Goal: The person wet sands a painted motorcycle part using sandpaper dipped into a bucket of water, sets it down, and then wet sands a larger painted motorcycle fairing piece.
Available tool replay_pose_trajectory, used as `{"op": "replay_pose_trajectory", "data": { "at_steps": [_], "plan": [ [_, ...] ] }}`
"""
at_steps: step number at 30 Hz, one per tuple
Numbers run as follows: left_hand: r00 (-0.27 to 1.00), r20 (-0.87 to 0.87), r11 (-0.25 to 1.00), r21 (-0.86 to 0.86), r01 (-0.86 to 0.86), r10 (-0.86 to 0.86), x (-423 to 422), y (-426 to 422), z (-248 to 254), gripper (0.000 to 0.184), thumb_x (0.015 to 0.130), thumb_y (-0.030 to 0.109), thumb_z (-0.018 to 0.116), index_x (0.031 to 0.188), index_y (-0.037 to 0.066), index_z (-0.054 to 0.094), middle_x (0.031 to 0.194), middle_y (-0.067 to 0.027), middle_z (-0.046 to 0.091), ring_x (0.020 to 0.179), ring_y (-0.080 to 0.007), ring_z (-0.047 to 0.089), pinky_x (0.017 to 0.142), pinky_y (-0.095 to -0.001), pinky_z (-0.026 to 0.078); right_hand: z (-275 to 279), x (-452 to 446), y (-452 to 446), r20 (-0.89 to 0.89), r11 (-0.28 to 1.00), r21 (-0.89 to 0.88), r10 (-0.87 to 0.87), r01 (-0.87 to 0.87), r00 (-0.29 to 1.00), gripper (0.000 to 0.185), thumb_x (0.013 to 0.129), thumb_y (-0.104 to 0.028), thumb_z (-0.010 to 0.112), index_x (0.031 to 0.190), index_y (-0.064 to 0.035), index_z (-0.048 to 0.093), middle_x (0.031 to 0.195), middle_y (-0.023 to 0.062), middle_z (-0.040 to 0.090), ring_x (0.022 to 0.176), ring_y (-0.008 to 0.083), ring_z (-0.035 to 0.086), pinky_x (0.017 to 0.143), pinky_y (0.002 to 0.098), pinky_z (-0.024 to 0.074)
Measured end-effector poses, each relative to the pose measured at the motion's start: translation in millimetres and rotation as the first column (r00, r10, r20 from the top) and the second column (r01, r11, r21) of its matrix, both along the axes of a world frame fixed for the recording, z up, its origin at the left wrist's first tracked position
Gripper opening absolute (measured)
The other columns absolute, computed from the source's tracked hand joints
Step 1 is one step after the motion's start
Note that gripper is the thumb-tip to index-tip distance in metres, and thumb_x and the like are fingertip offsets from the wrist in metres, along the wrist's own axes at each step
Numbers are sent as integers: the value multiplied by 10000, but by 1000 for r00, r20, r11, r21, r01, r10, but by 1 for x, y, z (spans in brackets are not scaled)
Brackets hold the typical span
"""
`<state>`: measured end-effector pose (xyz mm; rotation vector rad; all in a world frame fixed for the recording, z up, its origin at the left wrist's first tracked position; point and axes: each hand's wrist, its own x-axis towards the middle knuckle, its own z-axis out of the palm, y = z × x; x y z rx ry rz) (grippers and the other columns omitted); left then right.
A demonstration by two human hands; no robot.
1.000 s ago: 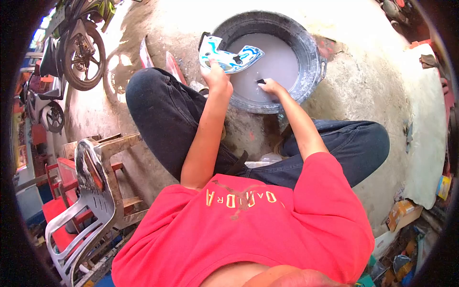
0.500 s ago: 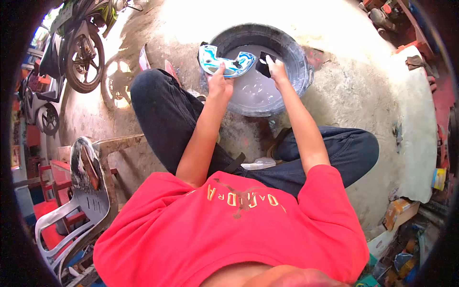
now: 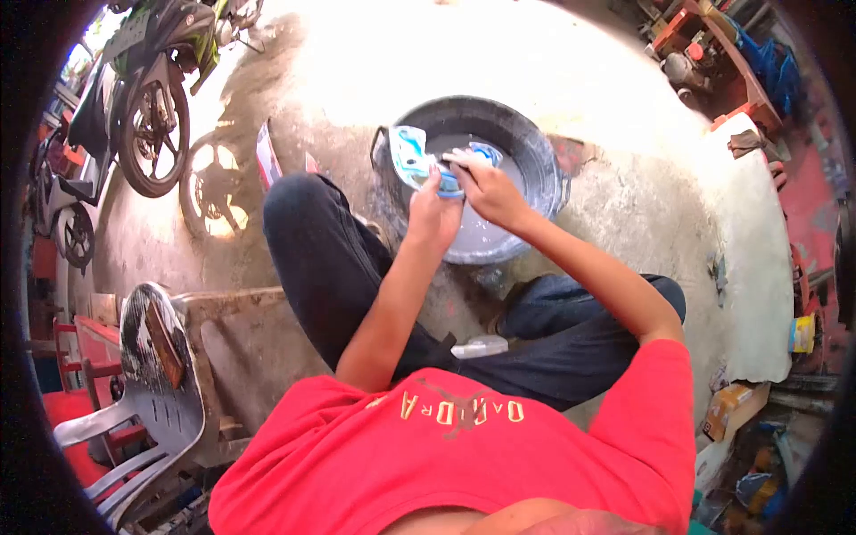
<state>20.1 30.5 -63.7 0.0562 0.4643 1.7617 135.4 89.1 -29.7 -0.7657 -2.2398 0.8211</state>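
Observation:
My left hand (image 3: 435,218) is closed on the lower edge of a curved blue-and-white motorcycle panel (image 3: 407,156), thumb on its face. The panel is held above a round black tub (image 3: 546,156) with cloudy grey water (image 3: 477,239) in it. My right hand (image 3: 495,194) is at the panel's middle, its fingers bent and pressed against the surface. The black sandpaper seen in that hand earlier is hidden by the fingers now. Part of the panel's right end shows beyond the right hand.
Parked motorcycles stand at the upper left, with a front wheel (image 3: 153,143) facing me. A worn plastic chair (image 3: 165,392) is at my left. Red-and-white pieces (image 3: 267,156) lie beyond my left knee. A pale slab (image 3: 753,259) and a cardboard box (image 3: 736,408) are at the right.
My right hand has moved left from over the water onto the panel, taking the sandpaper out of sight. The panel is tilted differently. The view has shifted, so the tub appears lower.

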Motion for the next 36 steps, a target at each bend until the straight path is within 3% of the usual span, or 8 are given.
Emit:
{"op": "replay_pose_trajectory", "data": {
  "at_steps": [8, 12, 17, 21, 24, 28, 31, 36],
  "plan": [
    [986, 115, 989, -68, 132, -123, 3, -15, 40, 376, 1106, 263, 321, 1365, 22, 446, 1354, -145, 551, 1274, -276, 521, 1140, -476, 370, 65, 39, -10, 271, 972, 95, 180, -213, 946, 352, 1019, -175, 512, 1336, -38, 584, 1380, 245, 558, 1305, 408, 512, 1092, 442, 412],
    [990, 117, 992, -90, 92, -81, 1, -20, 62, 365, 1089, 246, 383, 1371, 23, 445, 1366, -144, 548, 1275, -290, 520, 1126, -497, 376, 59, 48, 11, 253, 991, 69, 94, -115, 963, 348, 1013, -169, 528, 1329, -32, 574, 1336, 259, 577, 1282, 428, 519, 1069, 444, 429],
    [994, 71, 987, -132, 89, -81, -5, -20, 63, 377, 1096, 286, 376, 1377, 47, 456, 1369, -127, 558, 1269, -274, 536, 1124, -474, 393, 66, 33, -8, 158, 940, 225, 226, -258, 961, 294, 977, -169, 583, 1250, -62, 607, 1292, 238, 599, 1225, 411, 563, 1038, 463, 455],
    [998, 57, 985, -168, 31, -21, -5, -15, 68, 381, 1099, 303, 367, 1360, 48, 474, 1352, -128, 567, 1259, -261, 545, 1109, -463, 408, 74, 33, 7, 161, 994, 86, 57, -72, 985, 300, 975, -133, 588, 1265, -74, 636, 1286, 199, 632, 1251, 407, 565, 1077, 454, 442],
    [992, 114, 991, -118, 57, -44, -6, -14, 55, 369, 1091, 307, 398, 1338, 50, 491, 1328, -124, 580, 1239, -252, 562, 1088, -454, 425, 75, 34, 4, 157, 972, 228, 24, -60, 987, 315, 962, -131, 602, 1270, -75, 632, 1298, 196, 628, 1269, 398, 558, 1076, 451, 444],
    [990, 97, 992, -60, 112, -106, -16, -17, 55, 352, 1077, 281, 453, 1333, 42, 488, 1321, -123, 583, 1223, -264, 576, 1074, -449, 443, 74, 34, -9, 162, 935, 290, 160, -202, 974, 346, 961, -159, 603, 1295, -71, 611, 1346, 187, 606, 1260, 381, 572, 1090, 454, 439],
    [999, 35, 987, -159, 8, -2, -3, -19, 81, 339, 1071, 268, 448, 1330, 57, 509, 1300, -111, 605, 1229, -272, 568, 1082, -459, 423, 81, 39, 25, 132, 983, 184, -23, -1, 991, 346, 970, -169, 593, 1302, -72, 609, 1354, 193, 600, 1263, 364, 577, 1089, 455, 438],
    [998, 21, 994, -89, 68, -66, -8, -27, 82, 359, 1073, 259, 438, 1360, 49, 483, 1337, -120, 583, 1267, -270, 546, 1120, -457, 394, 94, 29, -22, 113, 925, 341, 133, -164, 985, 276, 981, -139, 559, 1227, -59, 654, 1290, 211, 632, 1250, 384, 576, 1062, 474, 448]
  ]
}}
